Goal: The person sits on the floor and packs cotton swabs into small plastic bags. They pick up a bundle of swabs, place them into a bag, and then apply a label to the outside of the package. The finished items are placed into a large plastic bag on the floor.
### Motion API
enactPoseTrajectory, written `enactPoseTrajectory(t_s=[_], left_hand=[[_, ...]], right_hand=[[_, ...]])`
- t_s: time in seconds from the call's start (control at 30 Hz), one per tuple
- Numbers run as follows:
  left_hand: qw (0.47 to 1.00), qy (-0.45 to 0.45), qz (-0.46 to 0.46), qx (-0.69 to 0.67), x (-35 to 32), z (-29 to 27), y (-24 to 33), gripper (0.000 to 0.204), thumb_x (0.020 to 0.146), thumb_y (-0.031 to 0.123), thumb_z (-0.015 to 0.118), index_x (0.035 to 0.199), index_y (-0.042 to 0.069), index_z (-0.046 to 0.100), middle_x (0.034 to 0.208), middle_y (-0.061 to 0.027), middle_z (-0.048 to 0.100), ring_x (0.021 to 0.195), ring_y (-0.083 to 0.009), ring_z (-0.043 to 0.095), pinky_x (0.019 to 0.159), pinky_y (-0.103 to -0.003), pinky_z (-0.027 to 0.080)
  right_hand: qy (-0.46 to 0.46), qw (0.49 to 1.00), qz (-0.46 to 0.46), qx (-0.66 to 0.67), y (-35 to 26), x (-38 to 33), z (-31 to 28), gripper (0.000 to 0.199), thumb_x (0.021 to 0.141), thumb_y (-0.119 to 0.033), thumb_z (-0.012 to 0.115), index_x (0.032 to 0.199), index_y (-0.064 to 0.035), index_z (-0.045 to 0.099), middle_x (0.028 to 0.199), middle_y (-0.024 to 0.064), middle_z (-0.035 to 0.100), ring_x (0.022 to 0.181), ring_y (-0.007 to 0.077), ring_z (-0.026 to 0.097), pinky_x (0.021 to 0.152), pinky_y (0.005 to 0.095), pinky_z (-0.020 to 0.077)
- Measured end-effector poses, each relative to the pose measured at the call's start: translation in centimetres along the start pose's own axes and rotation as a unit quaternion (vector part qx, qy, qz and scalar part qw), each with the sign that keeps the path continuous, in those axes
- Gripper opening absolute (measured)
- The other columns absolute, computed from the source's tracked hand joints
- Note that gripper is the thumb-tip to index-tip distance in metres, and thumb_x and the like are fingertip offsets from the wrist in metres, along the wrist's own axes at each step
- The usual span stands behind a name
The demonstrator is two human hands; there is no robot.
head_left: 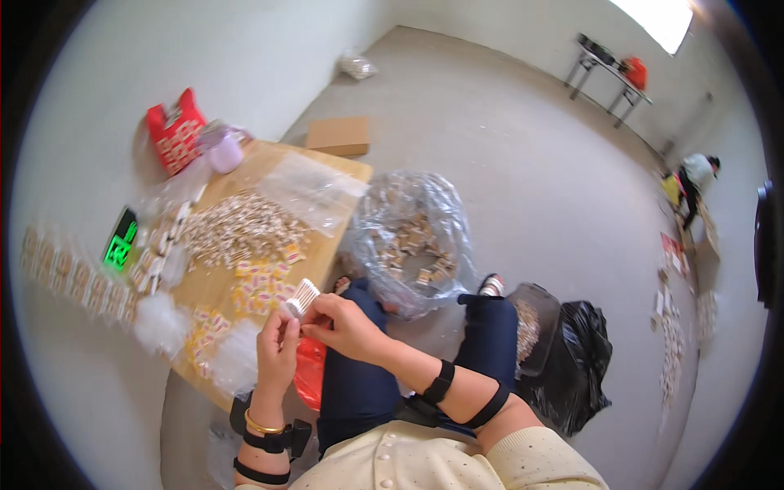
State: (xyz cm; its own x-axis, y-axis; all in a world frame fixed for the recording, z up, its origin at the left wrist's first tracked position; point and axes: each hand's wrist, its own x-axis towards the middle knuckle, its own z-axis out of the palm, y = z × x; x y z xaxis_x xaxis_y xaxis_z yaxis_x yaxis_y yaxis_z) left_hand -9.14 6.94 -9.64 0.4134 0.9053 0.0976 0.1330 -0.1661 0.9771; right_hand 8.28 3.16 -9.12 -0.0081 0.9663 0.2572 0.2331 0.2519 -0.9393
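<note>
A small fanned bundle of thin white sticks [305, 296] stands up from my fingertips, in front of the table's near right edge. My left hand [278, 347] pinches its lower end between thumb and fingers. My right hand [347, 325] is curled just beside it, thumb and forefinger drawn together at the bundle's lower right; I cannot tell whether they grip it too.

Beyond them, on the wooden table [353, 170], lie yellow-and-white packets [260, 287], and past these a wide heap of small sticks [241, 230] near a flat clear plastic sheet [309, 192]. A red bag [309, 374] hangs below my hands. On the floor, a big clear bag [374, 214] gapes open with small bundles [423, 247] inside. Right of my legs a tub [545, 306] sits against a black plastic bag [584, 367]. At far right, a co-worker [696, 173] bends by the wall.
</note>
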Motion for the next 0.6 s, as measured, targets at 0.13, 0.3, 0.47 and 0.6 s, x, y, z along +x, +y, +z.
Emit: enactPoseTrajectory(t_s=[0.13, 0.3, 0.47, 0.6], left_hand=[[0.994, -0.075, 0.051, 0.060, 0.3, 3.3, 2.1, 0.015, 0.098, 0.012, 0.050, 0.085, 0.004, 0.051, 0.072, 0.0011, 0.049, 0.068, -0.0058, 0.046, 0.060, -0.023, 0.039], [0.988, -0.144, 0.052, 0.009, -0.4, 8.1, 5.7, 0.013, 0.099, 0.010, 0.047, 0.087, 0.004, 0.051, 0.072, -0.0015, 0.055, 0.059, -0.0093, 0.055, 0.061, -0.024, 0.049], [0.984, -0.176, 0.028, 0.009, -0.9, 10.9, 5.6, 0.016, 0.097, 0.012, 0.049, 0.082, 0.007, 0.048, 0.069, 0.0032, 0.044, 0.059, -0.0049, 0.041, 0.055, -0.021, 0.035], [0.985, -0.133, 0.113, 0.011, -1.3, 13.7, 5.2, 0.019, 0.092, 0.014, 0.052, 0.077, 0.008, 0.044, 0.071, 0.0049, 0.035, 0.064, -0.0049, 0.032, 0.057, -0.024, 0.028]], right_hand=[[0.050, 0.998, 0.020, 0.016, -1.3, -3.6, -3.4, 0.011, 0.082, -0.005, 0.071, 0.085, 0.0005, 0.062, 0.082, 0.0109, 0.060, 0.077, 0.0210, 0.060, 0.070, 0.0312, 0.0492], [0.099, 0.993, 0.032, 0.051, -1.4, -7.4, -6.5, 0.011, 0.083, -0.003, 0.069, 0.085, 0.0011, 0.059, 0.085, 0.0097, 0.057, 0.077, 0.0182, 0.060, 0.070, 0.0307, 0.0512], [0.146, 0.983, 0.034, 0.105, -1.6, -10.8, -8.8, 0.013, 0.086, -0.008, 0.066, 0.088, 0.0007, 0.057, 0.082, 0.0059, 0.055, 0.078, 0.0128, 0.057, 0.070, 0.0272, 0.0489], [0.273, 0.943, 0.072, 0.174, -1.0, -12.1, -9.8, 0.012, 0.086, -0.009, 0.063, 0.087, 0.0004, 0.057, 0.075, 0.0007, 0.054, 0.073, 0.0080, 0.052, 0.066, 0.0244, 0.0450]])
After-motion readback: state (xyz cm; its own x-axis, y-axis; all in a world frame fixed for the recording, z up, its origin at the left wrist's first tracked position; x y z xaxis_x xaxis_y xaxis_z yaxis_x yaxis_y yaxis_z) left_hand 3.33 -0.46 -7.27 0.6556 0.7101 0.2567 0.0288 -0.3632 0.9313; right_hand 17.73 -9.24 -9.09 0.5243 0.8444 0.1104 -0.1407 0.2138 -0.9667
